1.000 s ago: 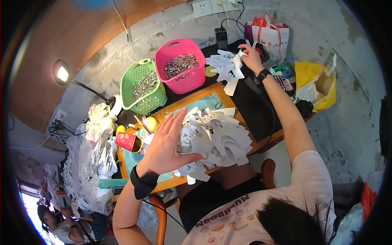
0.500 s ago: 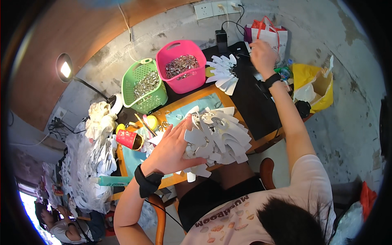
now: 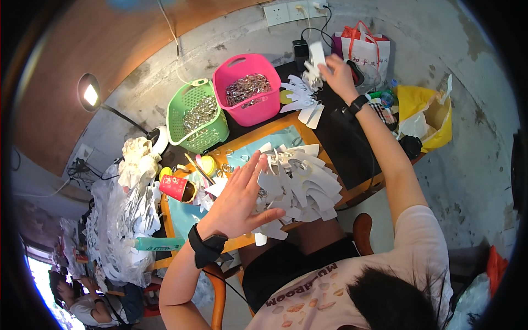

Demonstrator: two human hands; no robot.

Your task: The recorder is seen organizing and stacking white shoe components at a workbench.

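Note:
A heap of white flat curved pieces with metal rings among them [image 3: 302, 181] lies at the front of the table, over my lap. My left hand [image 3: 236, 201] rests against its left side, fingers stretched out and thumb spread, gripping nothing. At the far side of the table, my right hand [image 3: 340, 80] has its fingertips on a small bunch of white strips [image 3: 314, 65], held raised. Just left of and below it, a fan-shaped bunch of similar white pieces [image 3: 301, 96] lies on the black mat [image 3: 346, 143]. Part of the right fingers' grip is hidden.
Green [image 3: 198, 137] and pink baskets [image 3: 253, 113] of metal rings stand at the back. A red cup [image 3: 173, 188] lies left, near a lamp [image 3: 89, 93] and a plastic-wrapped pile [image 3: 118, 220]. Yellow [image 3: 445, 113] and white bags [image 3: 367, 60] stand right. Another person [image 3: 93, 302] sits lower left.
My right hand has moved a little left and down, and a bunch of white strips now shows at its fingertips. My left hand stays by the heap with its thumb a little freer.

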